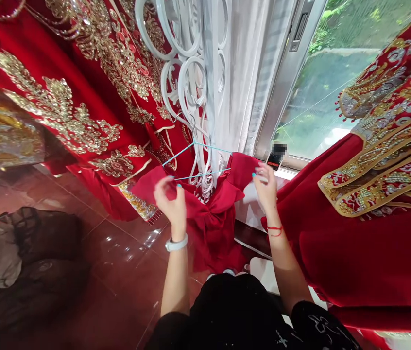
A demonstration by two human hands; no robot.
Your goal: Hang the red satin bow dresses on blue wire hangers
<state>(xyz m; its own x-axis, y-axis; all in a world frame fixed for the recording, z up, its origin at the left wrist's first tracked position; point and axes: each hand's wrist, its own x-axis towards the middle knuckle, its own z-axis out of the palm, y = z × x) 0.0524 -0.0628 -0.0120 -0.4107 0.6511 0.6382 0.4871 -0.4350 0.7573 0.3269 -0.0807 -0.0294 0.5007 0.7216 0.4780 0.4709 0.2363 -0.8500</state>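
Observation:
A plain red dress (218,231) with a large bow at the chest hangs before me on a thin light-blue wire hanger (211,146). Its wide shoulder pieces spread to both sides. My left hand (171,201), slightly blurred, is at the left shoulder piece with thumb and fingers apart. Beside the right shoulder piece, my right hand (265,188) has its fingers loosely bent and the thumb away from them. Neither hand visibly grips the cloth. The hanger's hook is up by a white scrollwork metal stand (193,80).
Red gowns with gold embroidery (59,107) hang at the left, and a red beaded garment (384,160) at the right. A window (336,92) is behind. Dark and beige fabric (34,248) lies left above the tiled floor (118,272). A white stool-like piece (264,272) stands low.

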